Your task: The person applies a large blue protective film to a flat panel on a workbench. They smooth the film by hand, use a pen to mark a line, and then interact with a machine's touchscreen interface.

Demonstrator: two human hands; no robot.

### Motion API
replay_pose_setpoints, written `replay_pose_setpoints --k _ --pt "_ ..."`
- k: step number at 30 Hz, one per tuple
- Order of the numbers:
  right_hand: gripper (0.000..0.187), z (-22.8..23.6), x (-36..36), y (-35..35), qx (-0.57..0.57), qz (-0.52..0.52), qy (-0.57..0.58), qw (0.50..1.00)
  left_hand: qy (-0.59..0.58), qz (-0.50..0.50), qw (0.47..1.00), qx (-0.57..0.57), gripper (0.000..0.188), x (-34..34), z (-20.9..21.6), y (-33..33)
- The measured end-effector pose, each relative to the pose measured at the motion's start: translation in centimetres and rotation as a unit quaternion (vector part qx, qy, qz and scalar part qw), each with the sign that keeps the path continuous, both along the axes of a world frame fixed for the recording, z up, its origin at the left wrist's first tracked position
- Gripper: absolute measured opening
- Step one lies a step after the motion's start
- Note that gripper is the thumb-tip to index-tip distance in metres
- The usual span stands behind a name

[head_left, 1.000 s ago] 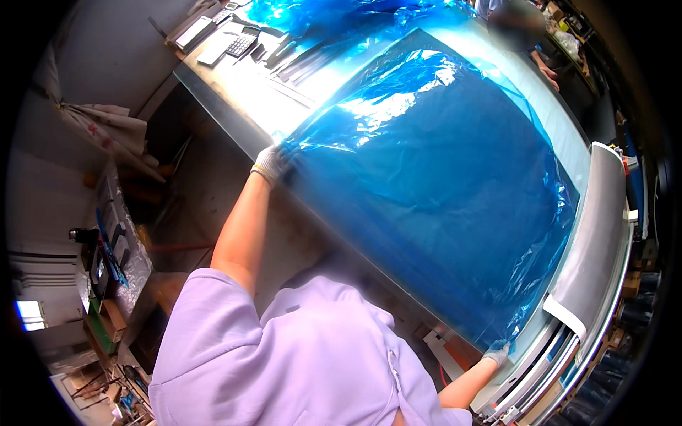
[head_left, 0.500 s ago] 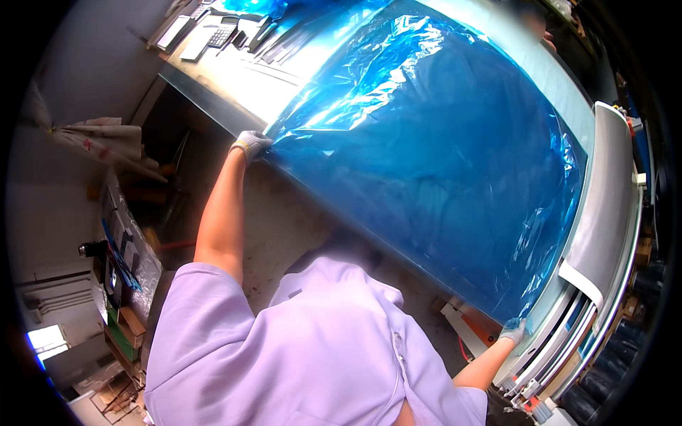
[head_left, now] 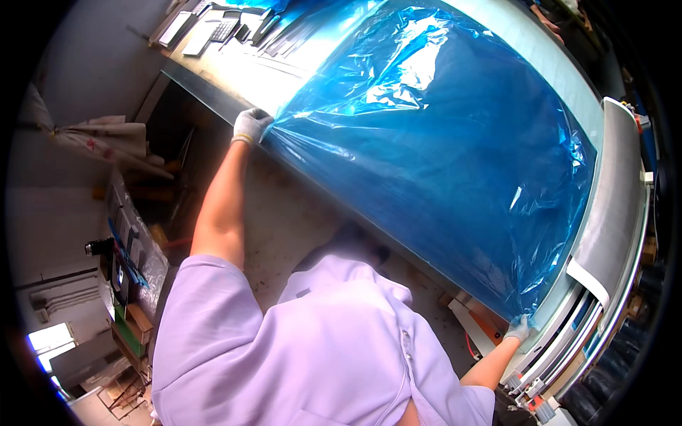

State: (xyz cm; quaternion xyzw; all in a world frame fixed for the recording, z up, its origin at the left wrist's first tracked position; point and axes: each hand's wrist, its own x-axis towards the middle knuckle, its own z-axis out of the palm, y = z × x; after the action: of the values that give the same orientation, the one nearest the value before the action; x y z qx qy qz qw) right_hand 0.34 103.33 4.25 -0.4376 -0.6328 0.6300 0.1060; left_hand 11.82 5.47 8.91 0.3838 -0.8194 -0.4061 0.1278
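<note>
A large sheet of blue plastic film, shiny and wrinkled at its far left and along its right side, covers most of the worktable. At its near left corner my left hand, in a white knit glove, pinches the film, and creases fan out from that grip. My right hand, gloved as well, is closed on the bunched corner at the near right. Both arms are spread wide. The film reaches the table's near edge between the hands.
Left of the film, a calculator and papers lie on the bright tabletop. A long grey curved machine cover runs along the right, with rails below it. A cluttered stand is at the left. Part of another person shows at the far right.
My left hand has risen slightly, and the film by it is pulled into sharper creases. Shiny wrinkles at the far left have shifted. The right hand keeps its hold on the corner.
</note>
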Motion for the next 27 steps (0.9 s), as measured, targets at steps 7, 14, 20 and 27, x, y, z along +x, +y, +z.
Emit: replay_pose_setpoints --k 7,14,20,27 --pt "0.012 0.6 0.9 -0.4 0.025 0.005 -0.048 0.999 -0.105 0.016 0.994 -0.038 0.039 0.9 1.8 2.8" --pt "0.027 0.1 2.3 2.4 -0.025 0.071 -0.075 0.994 -0.22 -0.069 0.966 -0.117 0.021 -1.6 4.0 4.5" --pt "0.05 -0.2 0.6 3.6 0.057 0.062 -0.094 0.992 -0.125 -0.051 0.991 -0.006 0.014 3.1 -3.4 -2.3" --pt "0.062 2.0 1.7 4.0 0.035 0.041 -0.091 0.994 -0.047 -0.055 0.995 0.074 0.004 2.8 -6.2 -5.5"
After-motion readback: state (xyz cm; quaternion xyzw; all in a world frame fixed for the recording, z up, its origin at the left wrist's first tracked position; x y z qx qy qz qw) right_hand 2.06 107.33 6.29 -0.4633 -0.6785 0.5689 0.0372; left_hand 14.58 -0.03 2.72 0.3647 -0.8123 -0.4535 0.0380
